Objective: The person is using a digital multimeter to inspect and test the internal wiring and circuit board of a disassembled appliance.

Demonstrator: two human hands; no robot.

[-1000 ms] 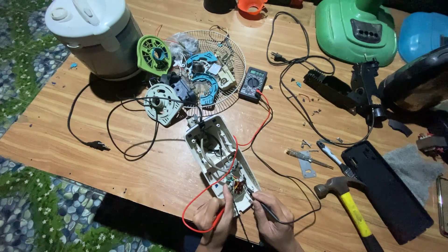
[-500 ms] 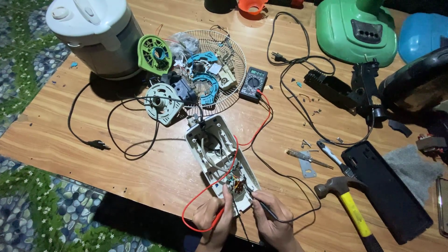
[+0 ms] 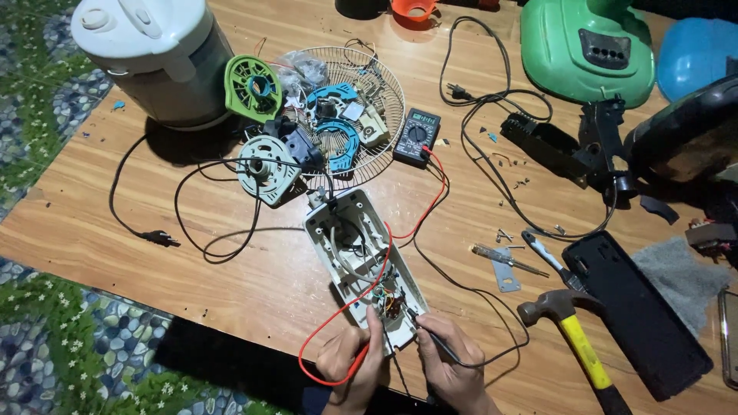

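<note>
An opened white appliance housing (image 3: 350, 238) lies on the wooden table (image 3: 254, 292) with wires and small parts exposed inside. My left hand (image 3: 350, 365) holds a red test probe at the housing's near end. My right hand (image 3: 450, 357) holds a black probe whose tip touches the same spot. Red lead (image 3: 369, 288) and black lead (image 3: 461, 284) run back to a black multimeter (image 3: 417, 137) further up the table.
A white kettle-like pot (image 3: 157, 58) stands far left, beside a wire fan grille (image 3: 350, 115) holding blue and green parts. A round motor (image 3: 265, 165) with black cord lies nearby. Hammer (image 3: 573, 342), screwdrivers (image 3: 511, 261), a black cover (image 3: 634, 311) and a green casing (image 3: 588, 46) sit right.
</note>
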